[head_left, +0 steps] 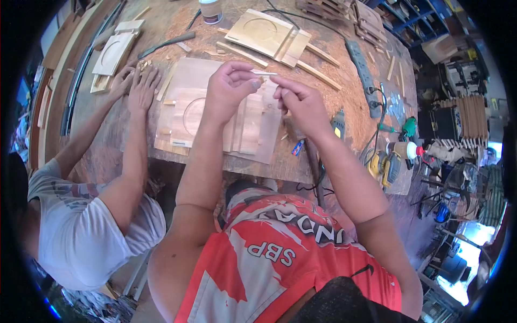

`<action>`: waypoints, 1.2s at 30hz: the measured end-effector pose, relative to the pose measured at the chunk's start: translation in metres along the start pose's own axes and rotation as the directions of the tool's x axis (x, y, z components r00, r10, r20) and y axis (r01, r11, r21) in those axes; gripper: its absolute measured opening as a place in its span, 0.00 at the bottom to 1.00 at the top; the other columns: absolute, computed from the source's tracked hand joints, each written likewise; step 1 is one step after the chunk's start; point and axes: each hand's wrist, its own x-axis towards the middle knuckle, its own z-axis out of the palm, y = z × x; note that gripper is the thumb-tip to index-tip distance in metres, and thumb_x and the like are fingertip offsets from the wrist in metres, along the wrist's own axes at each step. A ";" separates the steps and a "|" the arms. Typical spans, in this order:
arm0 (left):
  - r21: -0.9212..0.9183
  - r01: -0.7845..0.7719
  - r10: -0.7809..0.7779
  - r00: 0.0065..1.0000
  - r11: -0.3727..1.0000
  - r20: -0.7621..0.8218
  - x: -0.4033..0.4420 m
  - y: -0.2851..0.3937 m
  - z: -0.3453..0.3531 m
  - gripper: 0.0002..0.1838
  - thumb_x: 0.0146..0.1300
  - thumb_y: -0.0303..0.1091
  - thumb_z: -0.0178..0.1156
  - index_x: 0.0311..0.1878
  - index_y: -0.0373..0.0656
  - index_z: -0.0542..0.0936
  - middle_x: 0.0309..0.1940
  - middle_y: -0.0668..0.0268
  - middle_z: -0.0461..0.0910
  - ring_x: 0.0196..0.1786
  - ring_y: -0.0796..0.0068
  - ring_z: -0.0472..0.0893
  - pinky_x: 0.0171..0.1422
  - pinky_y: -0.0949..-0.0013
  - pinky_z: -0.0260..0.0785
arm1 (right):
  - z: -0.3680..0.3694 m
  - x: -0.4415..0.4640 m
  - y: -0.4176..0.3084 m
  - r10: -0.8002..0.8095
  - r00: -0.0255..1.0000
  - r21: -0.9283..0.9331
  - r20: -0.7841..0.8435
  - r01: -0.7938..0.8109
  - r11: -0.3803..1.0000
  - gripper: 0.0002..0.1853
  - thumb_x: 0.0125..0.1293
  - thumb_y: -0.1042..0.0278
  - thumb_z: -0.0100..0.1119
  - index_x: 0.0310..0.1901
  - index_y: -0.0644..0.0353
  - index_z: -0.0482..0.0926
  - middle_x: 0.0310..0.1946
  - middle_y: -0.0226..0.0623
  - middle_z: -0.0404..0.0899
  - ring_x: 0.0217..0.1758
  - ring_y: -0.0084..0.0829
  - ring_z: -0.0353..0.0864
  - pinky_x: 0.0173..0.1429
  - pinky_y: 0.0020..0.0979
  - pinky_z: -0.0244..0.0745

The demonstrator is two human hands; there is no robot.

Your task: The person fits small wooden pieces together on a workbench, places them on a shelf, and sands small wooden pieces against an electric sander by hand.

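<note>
My left hand point(232, 91) is closed, its thumb and fingers pinched on a thin pale wooden stick point(265, 73) that points right. Close to the stick's far end is the index fingertip of my right hand point(301, 102). The other fingers of that hand are curled in, and whether they hold anything small is hidden. Below both hands lies a wooden panel point(245, 132) with a circular groove and a raised strip, partly covered by my left forearm. It rests on a larger pale board point(267, 145) near the bench's front edge.
At the left, a co-worker's hands point(141, 89) work beside another grooved panel point(114, 53). Sawdust, wood strips, a further panel point(264, 33) and a jar point(211, 11) are at the back. A power strip point(362, 70), rotary tool point(338, 125) and yellow sander point(385, 168) are right.
</note>
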 end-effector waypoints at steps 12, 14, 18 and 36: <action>0.051 0.044 -0.045 0.999 0.998 0.024 0.009 -0.039 0.008 0.17 0.58 0.20 0.63 0.50 0.35 0.73 0.38 0.62 0.80 0.40 0.75 0.80 0.47 0.71 0.78 | -0.014 -0.013 0.039 -0.253 0.967 -0.322 0.036 0.251 0.913 0.24 0.60 0.71 0.51 0.60 0.52 0.77 0.39 0.53 0.81 0.42 0.44 0.81 0.50 0.37 0.74; 0.062 0.054 -0.056 0.998 0.997 0.036 0.008 -0.039 0.012 0.16 0.59 0.18 0.61 0.50 0.36 0.73 0.37 0.63 0.80 0.39 0.76 0.80 0.46 0.72 0.78 | -0.014 -0.015 0.045 -0.296 0.955 -0.285 0.012 0.287 0.914 0.24 0.60 0.71 0.51 0.60 0.53 0.77 0.39 0.53 0.81 0.42 0.44 0.81 0.50 0.37 0.74; 0.087 0.071 -0.081 0.990 0.994 0.117 0.009 -0.043 0.020 0.15 0.59 0.19 0.61 0.50 0.36 0.73 0.38 0.64 0.79 0.39 0.77 0.80 0.47 0.71 0.77 | -0.031 -0.033 0.037 -0.310 0.951 -0.364 0.000 0.289 0.886 0.22 0.62 0.70 0.51 0.58 0.57 0.77 0.42 0.50 0.82 0.45 0.42 0.81 0.53 0.37 0.75; 0.425 0.157 -0.325 0.875 0.892 0.359 -0.135 -0.112 0.184 0.14 0.65 0.24 0.58 0.53 0.33 0.79 0.37 0.64 0.83 0.40 0.78 0.83 0.48 0.74 0.76 | -0.323 -0.231 0.046 0.110 0.793 -0.748 -0.599 -0.603 0.278 0.47 0.48 0.55 0.70 0.70 0.45 0.58 0.63 0.61 0.62 0.65 0.58 0.67 0.65 0.46 0.69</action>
